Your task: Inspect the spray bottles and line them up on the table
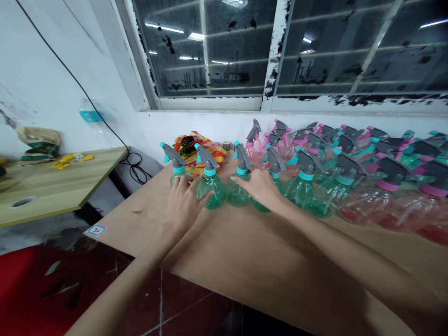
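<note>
My left hand (184,203) is spread at the left end of a row of spray bottles. Its fingers reach over the body of the leftmost green spray bottle (178,171), while the thumb lies across the front of the second green spray bottle (216,195). My right hand (261,186) has its thumb stretched to the third green spray bottle (238,193). The rest of that hand covers part of a fourth green spray bottle (275,164); its other fingertips are hidden. All four bottles stand upright, with grey and turquoise trigger heads.
Several more green and pink spray bottles (371,200) crowd the right side of the wooden table (252,252). A striped red-and-yellow bag (219,154) lies behind the left bottles. Another table (70,186) with yellow pieces (66,160) stands left, near a black cable (135,168). A window is behind.
</note>
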A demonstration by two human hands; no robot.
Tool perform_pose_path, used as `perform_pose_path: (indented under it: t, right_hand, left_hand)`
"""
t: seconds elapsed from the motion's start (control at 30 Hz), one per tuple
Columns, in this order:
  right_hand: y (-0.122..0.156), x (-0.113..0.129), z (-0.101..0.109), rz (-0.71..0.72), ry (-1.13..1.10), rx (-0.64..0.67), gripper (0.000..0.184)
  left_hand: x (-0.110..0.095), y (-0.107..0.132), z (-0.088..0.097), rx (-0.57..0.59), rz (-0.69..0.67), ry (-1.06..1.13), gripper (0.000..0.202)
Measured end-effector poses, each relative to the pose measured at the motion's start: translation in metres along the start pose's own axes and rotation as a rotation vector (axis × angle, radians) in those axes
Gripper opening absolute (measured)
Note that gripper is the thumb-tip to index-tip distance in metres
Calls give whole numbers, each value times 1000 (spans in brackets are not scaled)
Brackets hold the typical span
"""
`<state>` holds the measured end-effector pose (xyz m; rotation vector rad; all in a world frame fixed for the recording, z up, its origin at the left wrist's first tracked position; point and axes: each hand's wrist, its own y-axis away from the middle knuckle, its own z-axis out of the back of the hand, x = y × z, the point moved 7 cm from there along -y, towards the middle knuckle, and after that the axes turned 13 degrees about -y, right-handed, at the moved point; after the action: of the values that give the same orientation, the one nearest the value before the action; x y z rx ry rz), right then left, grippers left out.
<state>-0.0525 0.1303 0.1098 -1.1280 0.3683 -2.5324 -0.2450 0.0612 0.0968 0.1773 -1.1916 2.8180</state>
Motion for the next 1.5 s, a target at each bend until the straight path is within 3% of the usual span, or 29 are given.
perform_pose_path:
  t: [0.3,0.5,0.63,0.73,0.83,1.1,1.27,1.37,1.5]
  right_hand:
    - [23,11,7,59,67,57,43]
    - [48,15,17,139,84,115,51]
    - [75,16,32,231,53,175,40]
    - [96,12,48,301,26,194,41]
    - [110,-1,64,318,-16,210,46]
    - [122,-47,109,169,-531,116,55]
    - [126,-72,133,164,-731,-21,34]
    - [128,-90,144,123,-772,-63,27]
    - [130,-103,153,127,-787,-55,26]
  left_hand:
    - [3,1,-5,-47,0,15,49]
    - [-16,22,29,-65,60,200,48]
    - [-59,43,35,201,-1,533,57]
    - [-95,57,30,438,-48,623,73]
    - [-124,64,31,570,-64,730,70]
    - [-198,58,33,602,-113,765,67]
    - [-248,53,28,611,-175,817,73]
    - [-263,43,23,586,-293,830,65]
    - [-261,26,8,493,-477,767,35]
